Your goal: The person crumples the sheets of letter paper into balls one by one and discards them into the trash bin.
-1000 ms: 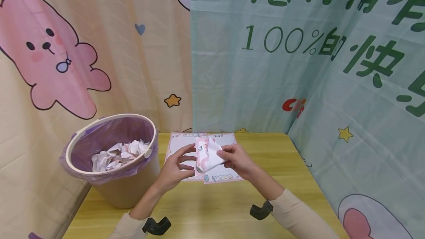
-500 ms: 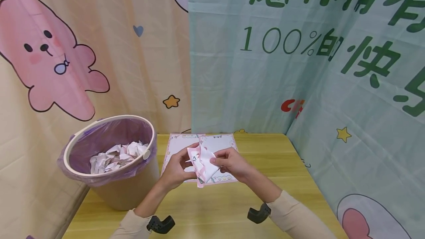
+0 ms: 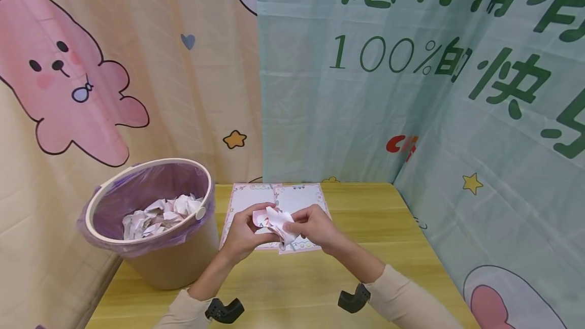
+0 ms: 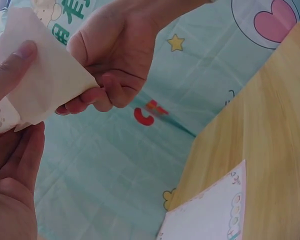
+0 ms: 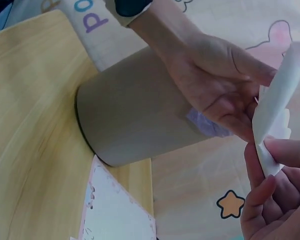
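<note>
A sheet of paper (image 3: 280, 226), white with pink printed patches, is bunched and folded between both hands above the table. My left hand (image 3: 244, 235) grips its left side, and in the left wrist view the thumb lies flat on the white face while fingers reach behind. On the opposite side my right hand (image 3: 316, 228) pinches a corner between thumb and curled fingers. The right wrist view shows the folded paper (image 5: 275, 107) edge-on, with the left hand (image 5: 205, 75) above and the right hand (image 5: 282, 200) below.
Two decorated sheets, a left one (image 3: 247, 196) and a right one (image 3: 299, 197), lie on the wooden table (image 3: 365, 217) behind the hands. At left stands a beige trash bin (image 3: 178, 268) with a purple liner (image 3: 114, 212) and crumpled paper (image 3: 160, 217) inside. Printed curtains (image 3: 311, 131) enclose the table.
The paper has gone from a loosely folded sheet to a smaller, more crumpled bundle. Both hands have drawn closer together, and the left hand now grips the paper's left side.
</note>
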### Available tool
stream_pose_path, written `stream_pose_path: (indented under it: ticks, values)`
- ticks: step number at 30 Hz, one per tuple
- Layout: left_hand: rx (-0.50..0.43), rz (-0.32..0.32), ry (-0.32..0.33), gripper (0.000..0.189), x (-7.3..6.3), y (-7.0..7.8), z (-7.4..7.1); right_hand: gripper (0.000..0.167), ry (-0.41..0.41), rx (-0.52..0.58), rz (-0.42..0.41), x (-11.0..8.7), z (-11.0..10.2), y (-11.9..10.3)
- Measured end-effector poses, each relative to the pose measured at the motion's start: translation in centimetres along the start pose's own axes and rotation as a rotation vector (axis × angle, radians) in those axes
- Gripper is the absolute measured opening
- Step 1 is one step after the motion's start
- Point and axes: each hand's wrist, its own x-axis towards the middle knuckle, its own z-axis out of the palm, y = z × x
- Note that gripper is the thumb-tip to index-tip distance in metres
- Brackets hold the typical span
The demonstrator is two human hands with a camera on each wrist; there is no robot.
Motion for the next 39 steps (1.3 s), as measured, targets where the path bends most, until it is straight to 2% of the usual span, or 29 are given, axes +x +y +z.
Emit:
stream_pose_path:
  ticks: [9,17,20,24,26,28,33,39]
  values:
    - [0.047,-0.017,0.059,0.048,0.0,0.1,0.4,0.015,0.027,-0.035,-0.021,-0.1,0.5,0.6]
    - [0.060,-0.124,0.156,0.033,-0.1,0.1,0.7,0.017,0.016,-0.047,-0.100,-0.4,0.5,0.8]
    - [0.039,-0.170,0.180,0.031,0.0,0.0,0.7,0.024,-0.014,-0.001,-0.114,-0.5,0.1,1.1]
    - [0.008,-0.204,0.203,0.031,0.0,-0.1,0.6,0.039,-0.126,0.041,-0.151,-0.9,-0.4,1.1]
    - [-0.004,-0.206,0.203,0.030,-0.1,-0.2,0.5,0.044,-0.181,0.036,-0.172,-1.0,-0.5,1.0]
    - [-0.011,-0.200,0.189,0.030,-0.2,-0.2,0.5,0.046,-0.196,0.035,-0.170,-1.1,-0.4,1.1]
    - [-0.012,-0.194,0.153,0.028,-0.3,-0.3,0.7,0.042,-0.141,0.030,-0.135,-1.1,-0.2,1.4]
    - [0.000,-0.183,0.132,0.027,-0.3,-0.1,0.9,0.035,-0.139,-0.040,-0.146,-1.0,0.0,1.2]
